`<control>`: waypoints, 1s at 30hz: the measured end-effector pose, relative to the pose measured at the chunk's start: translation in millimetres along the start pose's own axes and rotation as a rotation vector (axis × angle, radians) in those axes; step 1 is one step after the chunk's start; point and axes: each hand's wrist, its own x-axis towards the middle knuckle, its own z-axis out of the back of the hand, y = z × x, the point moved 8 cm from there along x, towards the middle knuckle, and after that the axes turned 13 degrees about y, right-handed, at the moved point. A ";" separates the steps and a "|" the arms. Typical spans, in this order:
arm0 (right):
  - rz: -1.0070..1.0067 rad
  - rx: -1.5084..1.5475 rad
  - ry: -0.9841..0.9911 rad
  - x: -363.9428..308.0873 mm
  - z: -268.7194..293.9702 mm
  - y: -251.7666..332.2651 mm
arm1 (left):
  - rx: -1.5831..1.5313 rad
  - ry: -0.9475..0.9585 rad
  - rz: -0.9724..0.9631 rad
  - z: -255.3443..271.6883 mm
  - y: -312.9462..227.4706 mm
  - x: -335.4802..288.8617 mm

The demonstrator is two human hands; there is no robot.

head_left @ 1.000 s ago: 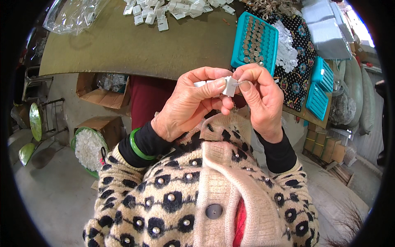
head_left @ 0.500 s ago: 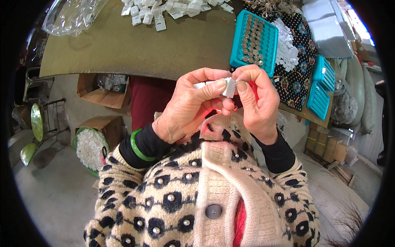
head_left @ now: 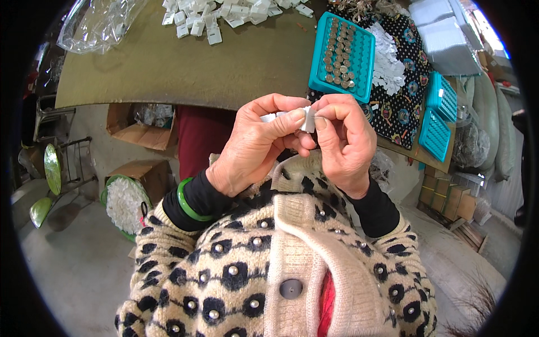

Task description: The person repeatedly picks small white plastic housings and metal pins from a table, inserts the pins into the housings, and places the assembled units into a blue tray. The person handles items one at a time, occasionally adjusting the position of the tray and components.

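Note:
My left hand (head_left: 255, 135) is closed around a small white plastic piece (head_left: 308, 119), its thumb pressed on the near side. Another white part (head_left: 268, 118) shows between the thumb and the fingers of that hand. My right hand (head_left: 347, 137) is pinched, thumb and forefinger meeting at the right edge of the white piece; whatever lies between the fingertips is too small or hidden. Both hands are raised just in front of the table's near edge. Past them stands a teal tray (head_left: 365, 64) with rows of small round metallic discs (head_left: 340, 56) in part of its hollows.
White plastic pieces (head_left: 213, 22) lie heaped on the green-brown table (head_left: 168, 67). Thin white parts (head_left: 387, 62) rest on a patterned black cloth (head_left: 401, 121) beside the tray. More teal trays (head_left: 434, 135) sit at right. A green basket of white pieces (head_left: 126, 205) and cardboard boxes (head_left: 149, 177) stand below left.
My right hand has shifted slightly left, its fingertips now against the white piece. The white piece has turned a little in my left hand, which stays nearly in place.

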 end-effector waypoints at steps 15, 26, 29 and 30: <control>0.106 -0.150 0.028 5.4 -1.4 15.5 | 0.049 -0.033 -0.019 -2.2 -6.6 -4.9; 0.021 0.001 0.130 15.6 -0.9 -0.3 | 0.008 0.011 -0.026 3.2 -10.1 -2.2; 0.063 -0.078 0.150 18.4 -2.7 4.2 | 0.000 0.014 -0.022 3.4 -9.3 -3.0; 0.083 -0.105 0.159 18.8 -3.6 6.3 | -0.001 0.016 -0.022 3.5 -8.6 -3.6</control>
